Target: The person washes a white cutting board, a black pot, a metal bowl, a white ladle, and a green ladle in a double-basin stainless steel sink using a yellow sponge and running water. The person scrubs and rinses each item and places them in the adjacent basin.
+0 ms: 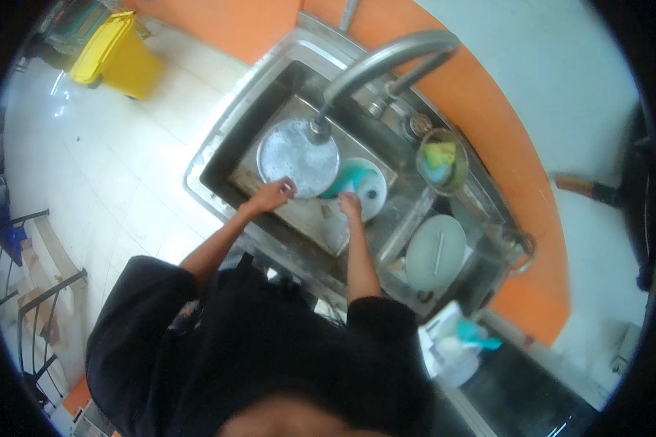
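A round metal pot (pixel 299 149) with cloudy, sudsy water stands in the left sink basin (pixel 321 218) under the faucet head. My left hand (pixel 272 195) is at the pot's near rim, its fingers curled over the edge. Beside the pot, to the right, sits a white bowl (pixel 374 191) with something teal (pixel 353 175) inside. My right hand (pixel 350 207) is over the bowl's near side with fingers closed; what they hold is too blurred to make out. The curved metal faucet (pixel 386 58) arches over the pot.
A strainer (pixel 439 178) with a yellow-green sponge (pixel 439 154) rests at the sink's right side. An oval pale lid (pixel 436 255) lies in the right basin. White and teal items (pixel 455 346) stand on the dark counter. A yellow bin (pixel 120 58) stands on the floor.
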Available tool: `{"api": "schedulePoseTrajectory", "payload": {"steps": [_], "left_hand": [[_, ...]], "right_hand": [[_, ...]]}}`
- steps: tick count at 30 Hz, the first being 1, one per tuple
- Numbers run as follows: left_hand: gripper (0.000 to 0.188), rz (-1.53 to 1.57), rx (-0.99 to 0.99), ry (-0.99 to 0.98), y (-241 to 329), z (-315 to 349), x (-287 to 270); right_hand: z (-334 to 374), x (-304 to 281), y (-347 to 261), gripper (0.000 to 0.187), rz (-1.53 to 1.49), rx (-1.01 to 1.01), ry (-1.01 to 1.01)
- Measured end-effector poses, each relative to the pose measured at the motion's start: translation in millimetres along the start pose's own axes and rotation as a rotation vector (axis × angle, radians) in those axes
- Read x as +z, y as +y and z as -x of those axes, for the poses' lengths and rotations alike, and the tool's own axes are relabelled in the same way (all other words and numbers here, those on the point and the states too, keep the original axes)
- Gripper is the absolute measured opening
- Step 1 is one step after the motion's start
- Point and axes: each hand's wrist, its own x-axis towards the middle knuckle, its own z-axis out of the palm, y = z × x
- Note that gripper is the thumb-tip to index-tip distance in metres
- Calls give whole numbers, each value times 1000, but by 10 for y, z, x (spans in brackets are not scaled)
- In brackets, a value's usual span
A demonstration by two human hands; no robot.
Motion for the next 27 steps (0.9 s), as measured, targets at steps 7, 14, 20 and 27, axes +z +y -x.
{"api": "schedulePoseTrajectory", "payload": {"steps": [7,14,20,27], "left_hand": [[21,178,1,-109,-91,173,-66],[21,403,-142,-75,-243,284,-165],[37,555,-111,-30,158,-44,-121],[48,1226,-145,41,724,-529,-33]], "right_hand": [[-753,795,454,58,400,265,240],[-126,136,390,47,74,72,256],[1052,-160,-444,37,-318,-115,-79],[1362,171,-814,48,149,-602,74]]}}
